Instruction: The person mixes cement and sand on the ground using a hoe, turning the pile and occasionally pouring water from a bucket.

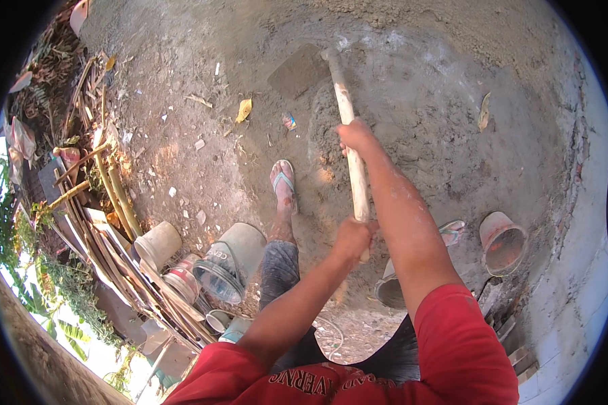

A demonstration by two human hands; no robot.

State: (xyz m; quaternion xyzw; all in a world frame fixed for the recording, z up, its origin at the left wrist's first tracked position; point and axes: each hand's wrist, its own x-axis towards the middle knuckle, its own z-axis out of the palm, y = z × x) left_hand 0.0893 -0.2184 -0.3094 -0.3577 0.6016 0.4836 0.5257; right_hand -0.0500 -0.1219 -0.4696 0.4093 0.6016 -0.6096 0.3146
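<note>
A hoe with a pale wooden handle (357, 182) stretches away from me over the ground. My right hand (358, 138) is wrapped round the handle about midway. Closer to my body, my left hand (355, 237) grips the handle near its butt end. At the far end, the flat, mud-coated hoe blade (298, 71) rests on or just above the grey ground; I cannot tell which. Wet-looking grey mortar (412, 128) spreads around and to the right of the handle.
Several buckets lie about: a large pale bucket (240, 253) and a smaller tub (159, 244) at left, a grey-lined bucket (503, 244) at right. Stacked boards (108, 253) line the left side. A pale wall (581, 297) bounds the right. My sandalled foot (283, 181) stands left of the handle.
</note>
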